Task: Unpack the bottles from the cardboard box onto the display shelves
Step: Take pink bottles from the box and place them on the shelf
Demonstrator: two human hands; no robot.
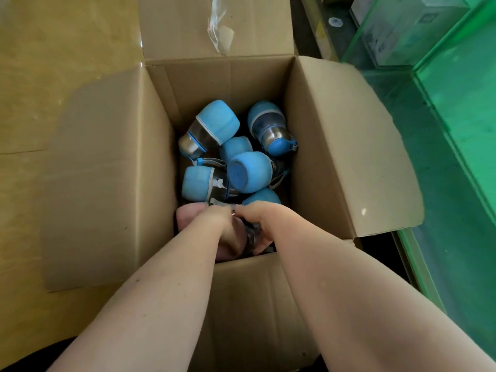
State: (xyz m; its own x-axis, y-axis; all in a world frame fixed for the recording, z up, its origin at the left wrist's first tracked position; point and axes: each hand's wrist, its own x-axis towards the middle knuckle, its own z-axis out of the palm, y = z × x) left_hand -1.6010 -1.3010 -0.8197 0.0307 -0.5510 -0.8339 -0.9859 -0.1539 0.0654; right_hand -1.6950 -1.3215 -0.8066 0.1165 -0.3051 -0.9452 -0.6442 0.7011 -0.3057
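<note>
Bottles (249,171) in box (335,146); no legible labels

A glossy yellowish-brown floor (53,63) spreads left of the fingers; green-tinted glass shelving (456,108) stands to their right, pale boxes (397,30) behind it.

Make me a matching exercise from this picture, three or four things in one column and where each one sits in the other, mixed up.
Things:
1. Blue bottle with its round base facing the camera
2. Strip of clear tape
3. Green glass shelf
4. Both hands, left hand and right hand

Places:
A. On the far flap of the cardboard box
B. To the right of the box
C. Low at the near end inside the box
D. Middle of the pile inside the box

Pairs: 1-D, 2-A, 3-B, 4-C
</note>
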